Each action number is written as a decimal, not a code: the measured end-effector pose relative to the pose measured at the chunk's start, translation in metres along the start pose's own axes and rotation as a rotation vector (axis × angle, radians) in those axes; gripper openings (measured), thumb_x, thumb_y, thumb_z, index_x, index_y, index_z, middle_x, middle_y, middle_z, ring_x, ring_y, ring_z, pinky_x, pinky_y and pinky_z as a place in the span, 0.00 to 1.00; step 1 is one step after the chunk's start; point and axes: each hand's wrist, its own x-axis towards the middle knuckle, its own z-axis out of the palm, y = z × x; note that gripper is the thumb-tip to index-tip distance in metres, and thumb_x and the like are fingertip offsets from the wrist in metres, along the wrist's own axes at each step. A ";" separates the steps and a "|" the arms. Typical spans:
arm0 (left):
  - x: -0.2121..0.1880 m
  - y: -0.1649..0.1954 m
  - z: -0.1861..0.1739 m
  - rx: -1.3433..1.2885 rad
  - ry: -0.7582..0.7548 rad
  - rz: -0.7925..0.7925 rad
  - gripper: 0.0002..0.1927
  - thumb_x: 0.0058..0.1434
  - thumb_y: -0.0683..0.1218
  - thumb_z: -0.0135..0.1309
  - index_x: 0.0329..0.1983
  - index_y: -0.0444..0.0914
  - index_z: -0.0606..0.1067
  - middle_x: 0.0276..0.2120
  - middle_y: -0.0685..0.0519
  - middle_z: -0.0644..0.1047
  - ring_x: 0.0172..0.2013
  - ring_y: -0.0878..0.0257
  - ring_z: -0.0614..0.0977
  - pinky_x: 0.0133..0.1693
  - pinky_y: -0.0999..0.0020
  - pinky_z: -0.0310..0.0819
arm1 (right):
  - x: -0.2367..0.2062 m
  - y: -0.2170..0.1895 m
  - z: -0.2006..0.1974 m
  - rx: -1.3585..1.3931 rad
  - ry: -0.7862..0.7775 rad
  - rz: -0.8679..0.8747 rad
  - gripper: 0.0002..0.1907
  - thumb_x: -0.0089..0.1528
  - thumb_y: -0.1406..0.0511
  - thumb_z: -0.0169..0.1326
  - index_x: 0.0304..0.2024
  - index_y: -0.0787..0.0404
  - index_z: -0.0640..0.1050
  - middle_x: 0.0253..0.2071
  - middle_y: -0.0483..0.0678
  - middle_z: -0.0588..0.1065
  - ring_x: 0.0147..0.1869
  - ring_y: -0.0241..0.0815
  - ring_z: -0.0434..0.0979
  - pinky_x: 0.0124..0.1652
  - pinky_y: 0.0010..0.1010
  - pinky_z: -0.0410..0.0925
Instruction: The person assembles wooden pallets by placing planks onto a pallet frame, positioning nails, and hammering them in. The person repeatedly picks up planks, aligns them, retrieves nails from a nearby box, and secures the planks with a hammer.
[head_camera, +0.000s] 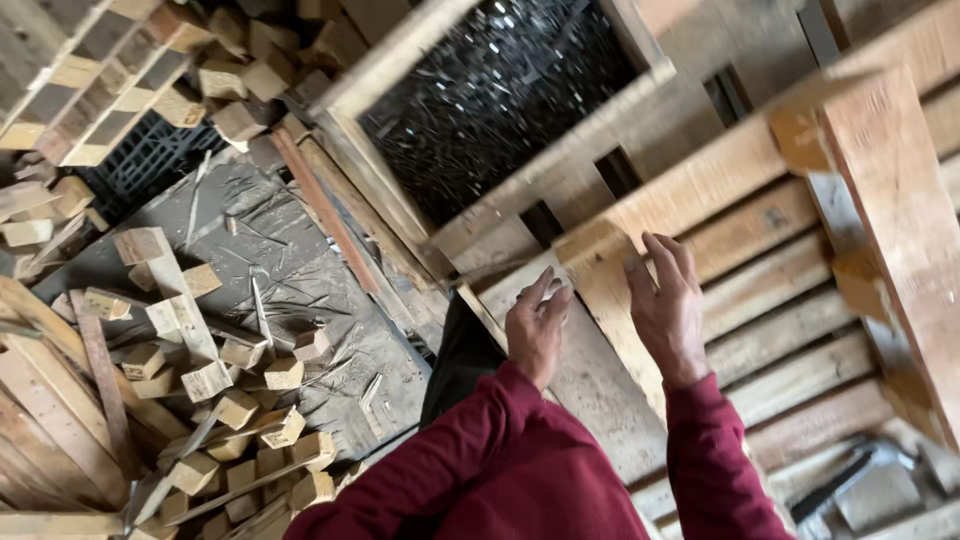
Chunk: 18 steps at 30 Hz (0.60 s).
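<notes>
Both arms wear dark red sleeves. My left hand (537, 325) rests flat, fingers together, on a grey board (590, 375) near the corner of a wooden pallet. My right hand (666, 305) hovers with fingers spread over the end of a long pale plank (700, 180) that runs diagonally up to the right. Neither hand holds anything. A wider orange-brown plank (895, 220) leans across the pallet slats (790, 330) on the right.
An open wooden box (400, 50) filled with dark metal nails sits above the hands. Many small wood blocks (235, 400) and offcuts lie piled at the left on a grey sheet. A tool, partly visible, lies at the lower right (860, 480).
</notes>
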 end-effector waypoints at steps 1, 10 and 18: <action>0.007 0.011 -0.007 0.040 0.034 0.084 0.28 0.68 0.52 0.55 0.69 0.38 0.68 0.54 0.57 0.76 0.51 0.66 0.81 0.50 0.66 0.81 | 0.010 -0.012 0.000 0.020 0.020 0.018 0.15 0.69 0.67 0.56 0.56 0.69 0.78 0.56 0.61 0.75 0.51 0.51 0.79 0.49 0.37 0.73; 0.122 0.118 -0.118 -0.236 0.418 0.567 0.20 0.71 0.47 0.53 0.63 0.34 0.72 0.45 0.46 0.80 0.37 0.64 0.83 0.38 0.68 0.84 | 0.154 -0.129 0.138 0.213 -0.443 -0.389 0.12 0.67 0.70 0.59 0.53 0.63 0.79 0.46 0.53 0.78 0.44 0.48 0.82 0.42 0.34 0.76; 0.168 0.134 -0.148 -0.306 0.561 0.588 0.14 0.72 0.42 0.50 0.57 0.32 0.75 0.39 0.47 0.82 0.26 0.64 0.83 0.26 0.69 0.81 | 0.202 -0.183 0.223 -0.455 -0.761 -0.499 0.26 0.53 0.59 0.68 0.50 0.62 0.74 0.49 0.55 0.68 0.49 0.55 0.77 0.40 0.46 0.74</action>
